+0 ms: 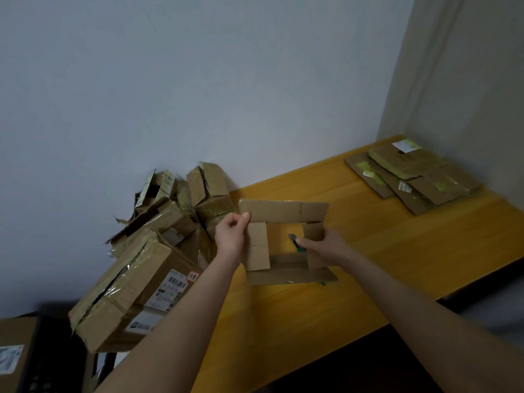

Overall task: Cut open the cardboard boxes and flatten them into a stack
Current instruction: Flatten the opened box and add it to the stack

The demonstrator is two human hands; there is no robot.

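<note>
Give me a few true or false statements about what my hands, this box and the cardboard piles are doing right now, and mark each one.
1. The left hand pinches an edge of the open box. True.
2. The right hand is empty. False: it holds a cutter, its blade inside the box.
3. A stack of flattened cardboard lies at the far right corner of the table. True.
4. The pile of unflattened boxes sits to the right of the open box. False: it sits to its left.
</note>
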